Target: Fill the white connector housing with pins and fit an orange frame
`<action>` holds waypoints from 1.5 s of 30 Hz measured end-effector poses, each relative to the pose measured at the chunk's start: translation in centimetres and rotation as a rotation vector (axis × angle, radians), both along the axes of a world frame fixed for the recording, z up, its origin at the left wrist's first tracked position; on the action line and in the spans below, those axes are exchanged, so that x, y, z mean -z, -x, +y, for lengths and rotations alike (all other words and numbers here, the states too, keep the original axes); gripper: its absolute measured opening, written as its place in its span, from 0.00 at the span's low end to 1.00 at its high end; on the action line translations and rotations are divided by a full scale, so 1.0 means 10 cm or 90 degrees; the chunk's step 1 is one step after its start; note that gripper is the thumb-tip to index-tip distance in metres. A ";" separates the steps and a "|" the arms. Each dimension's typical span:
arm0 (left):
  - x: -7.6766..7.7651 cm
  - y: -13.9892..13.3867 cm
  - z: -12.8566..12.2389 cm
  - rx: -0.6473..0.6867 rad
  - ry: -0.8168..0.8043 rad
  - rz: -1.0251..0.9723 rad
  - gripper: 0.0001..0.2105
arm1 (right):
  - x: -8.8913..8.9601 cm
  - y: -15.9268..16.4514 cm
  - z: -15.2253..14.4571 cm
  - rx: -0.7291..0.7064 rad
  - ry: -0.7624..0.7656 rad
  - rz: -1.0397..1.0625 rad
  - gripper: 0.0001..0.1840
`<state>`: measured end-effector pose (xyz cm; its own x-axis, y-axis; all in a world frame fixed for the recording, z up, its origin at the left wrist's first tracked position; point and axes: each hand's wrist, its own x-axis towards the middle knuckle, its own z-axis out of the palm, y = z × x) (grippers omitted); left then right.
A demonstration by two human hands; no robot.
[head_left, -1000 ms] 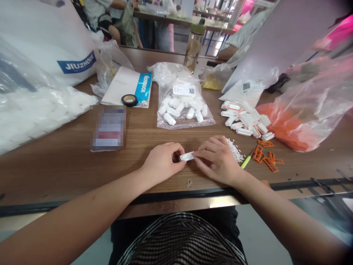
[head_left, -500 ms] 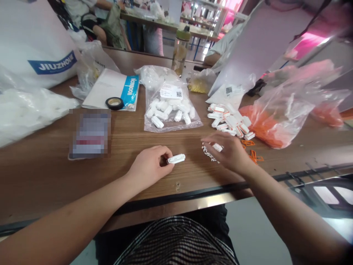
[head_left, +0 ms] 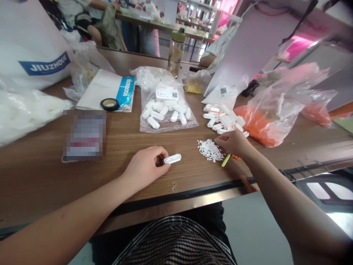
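A white plastic connector housing (head_left: 172, 159) with rows of small slots is pinched between the thumb and fingers of my left hand (head_left: 147, 163), just above the table. My right hand (head_left: 234, 142) is closed, its fingertips together at the right edge of a pile of small white pieces (head_left: 210, 149). Whatever those fingertips hold is too small or hidden to make out. A slim yellow-green stick (head_left: 225, 160) shows below the right palm; its upper end is hidden. Orange clips (head_left: 235, 157) are mostly covered by the right hand.
White connectors with orange parts (head_left: 224, 119) are heaped behind my right hand. A clear bag of white housings (head_left: 168, 110) lies mid-table. Orange parts fill another bag (head_left: 261, 127). A phone (head_left: 84, 138), notebook (head_left: 102, 88), tape roll (head_left: 109, 104) and bottle (head_left: 176, 51) stand around.
My right hand has drawn back to the right from over the white pieces, uncovering the pile and the yellow-green stick, and now covers most orange clips. My left hand keeps the connector housing.
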<state>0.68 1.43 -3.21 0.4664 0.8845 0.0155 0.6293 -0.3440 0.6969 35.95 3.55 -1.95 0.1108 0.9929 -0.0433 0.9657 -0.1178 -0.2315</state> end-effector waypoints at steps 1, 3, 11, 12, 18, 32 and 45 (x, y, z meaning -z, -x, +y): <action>0.00 0.00 0.00 0.001 0.001 0.000 0.05 | 0.00 0.00 0.02 -0.004 -0.003 -0.005 0.14; 0.01 0.00 0.00 0.002 0.000 -0.002 0.05 | 0.00 -0.01 0.04 -0.018 -0.006 -0.014 0.11; 0.02 0.00 0.01 0.005 -0.007 -0.007 0.05 | -0.10 -0.06 0.01 -0.059 0.015 0.018 0.13; 0.02 0.00 0.01 0.007 -0.009 -0.009 0.05 | -0.11 -0.07 0.00 -0.052 0.011 0.019 0.13; 0.02 0.00 0.01 0.007 -0.012 -0.011 0.04 | -0.02 -0.08 -0.02 -0.031 -0.024 -0.003 0.14; -0.04 -0.02 -0.02 0.001 0.002 -0.026 0.04 | 0.05 -0.08 0.04 0.034 0.012 0.053 0.14; 0.01 -0.02 0.00 0.000 -0.012 -0.025 0.04 | -0.20 0.42 -0.14 -0.066 -0.097 0.143 0.10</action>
<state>0.83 1.45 -3.30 0.4651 0.8838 0.0501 0.6012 -0.3569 0.7150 31.72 2.11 0.01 0.0132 0.9954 0.0948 0.8931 0.0309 -0.4487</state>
